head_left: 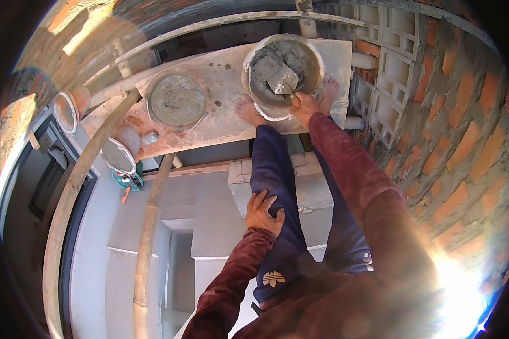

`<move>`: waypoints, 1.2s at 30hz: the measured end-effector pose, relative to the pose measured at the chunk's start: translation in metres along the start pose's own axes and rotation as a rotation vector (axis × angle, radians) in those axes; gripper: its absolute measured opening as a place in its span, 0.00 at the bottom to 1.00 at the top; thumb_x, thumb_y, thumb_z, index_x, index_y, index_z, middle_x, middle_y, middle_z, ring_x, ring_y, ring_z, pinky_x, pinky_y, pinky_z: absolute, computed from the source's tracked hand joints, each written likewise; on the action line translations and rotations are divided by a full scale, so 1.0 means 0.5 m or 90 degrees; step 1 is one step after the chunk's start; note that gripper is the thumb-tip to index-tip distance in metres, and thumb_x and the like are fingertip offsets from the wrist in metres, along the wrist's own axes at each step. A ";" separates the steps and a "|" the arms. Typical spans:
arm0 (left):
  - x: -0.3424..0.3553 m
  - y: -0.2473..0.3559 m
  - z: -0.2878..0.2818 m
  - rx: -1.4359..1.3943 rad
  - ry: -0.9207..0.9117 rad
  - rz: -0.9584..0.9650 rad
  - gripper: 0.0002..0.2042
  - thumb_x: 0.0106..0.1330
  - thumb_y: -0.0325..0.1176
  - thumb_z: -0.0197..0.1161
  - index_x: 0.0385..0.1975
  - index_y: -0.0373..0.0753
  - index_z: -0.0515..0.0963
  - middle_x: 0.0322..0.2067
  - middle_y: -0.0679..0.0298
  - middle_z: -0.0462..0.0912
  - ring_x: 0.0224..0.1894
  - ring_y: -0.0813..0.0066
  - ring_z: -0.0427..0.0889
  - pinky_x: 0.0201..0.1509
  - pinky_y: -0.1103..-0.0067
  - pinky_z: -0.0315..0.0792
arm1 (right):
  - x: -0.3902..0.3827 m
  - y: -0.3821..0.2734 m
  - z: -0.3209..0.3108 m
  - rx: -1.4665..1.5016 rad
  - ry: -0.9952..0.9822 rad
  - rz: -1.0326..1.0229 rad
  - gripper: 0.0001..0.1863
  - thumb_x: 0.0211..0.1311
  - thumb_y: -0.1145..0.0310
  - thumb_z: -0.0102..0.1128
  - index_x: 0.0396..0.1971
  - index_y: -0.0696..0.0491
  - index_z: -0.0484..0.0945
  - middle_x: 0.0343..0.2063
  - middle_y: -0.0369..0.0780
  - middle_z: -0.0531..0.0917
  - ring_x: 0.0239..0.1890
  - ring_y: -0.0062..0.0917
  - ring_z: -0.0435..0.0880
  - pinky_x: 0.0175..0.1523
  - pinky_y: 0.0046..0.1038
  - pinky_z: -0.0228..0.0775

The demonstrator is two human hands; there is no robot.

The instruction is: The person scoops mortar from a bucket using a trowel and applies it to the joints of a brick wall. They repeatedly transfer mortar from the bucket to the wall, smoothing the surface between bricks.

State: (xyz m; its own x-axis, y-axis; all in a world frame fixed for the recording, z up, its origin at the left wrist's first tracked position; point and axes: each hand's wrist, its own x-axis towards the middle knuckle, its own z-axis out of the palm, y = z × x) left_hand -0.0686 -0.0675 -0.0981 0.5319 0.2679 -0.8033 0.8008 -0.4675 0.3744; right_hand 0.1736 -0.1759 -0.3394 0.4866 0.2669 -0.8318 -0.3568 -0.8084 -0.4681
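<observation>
Steel-bladed mortar trowel (281, 81) lies in the round grey bucket (253, 62) of wet grey mortar, blade pointing up-left, handle running down-right into my right hand (303, 105), whose grip is closed around it. My left hand (263, 213) rests spread on my thigh. A second mortar-filled pan (177, 99) sits left on the plank (226, 121).

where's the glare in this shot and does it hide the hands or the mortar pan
Head view: sun flare whites out the lower right corner beside the brick wall; fisheye bends the bamboo pole. Right hand in the mortar pan and left hand on the thigh stay clear.
</observation>
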 end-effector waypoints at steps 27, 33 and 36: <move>0.007 -0.001 -0.086 0.000 -0.019 0.044 0.27 0.53 0.39 0.68 0.55 0.39 0.74 0.61 0.48 0.67 0.64 0.52 0.65 0.69 0.69 0.59 | -0.548 -0.215 -0.383 0.201 -0.166 -0.102 0.07 0.52 0.76 0.59 0.31 0.52 0.72 0.19 0.25 0.61 0.19 0.12 0.63 0.24 0.21 0.60; -0.011 0.040 -0.158 0.036 -0.005 0.172 0.26 0.52 0.38 0.66 0.52 0.34 0.75 0.53 0.44 0.74 0.57 0.49 0.72 0.65 0.67 0.63 | -0.972 -0.540 -0.687 0.184 -0.066 -0.163 0.15 0.50 0.71 0.61 0.40 0.57 0.75 0.21 0.34 0.75 0.17 0.17 0.72 0.22 0.23 0.66; 0.001 0.078 -0.203 0.043 -0.022 0.177 0.26 0.51 0.38 0.66 0.51 0.34 0.76 0.52 0.44 0.74 0.56 0.48 0.73 0.64 0.67 0.65 | -1.124 -0.673 -0.841 0.217 -0.024 -0.242 0.15 0.52 0.72 0.59 0.40 0.61 0.73 0.18 0.33 0.74 0.14 0.15 0.71 0.21 0.20 0.66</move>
State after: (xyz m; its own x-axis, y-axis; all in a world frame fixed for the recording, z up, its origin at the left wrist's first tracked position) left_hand -0.0093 0.0000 -0.0368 0.7180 0.0925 -0.6899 0.6043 -0.5748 0.5518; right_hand 0.3555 -0.2747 0.4111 0.6054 0.5327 -0.5913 -0.4036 -0.4348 -0.8050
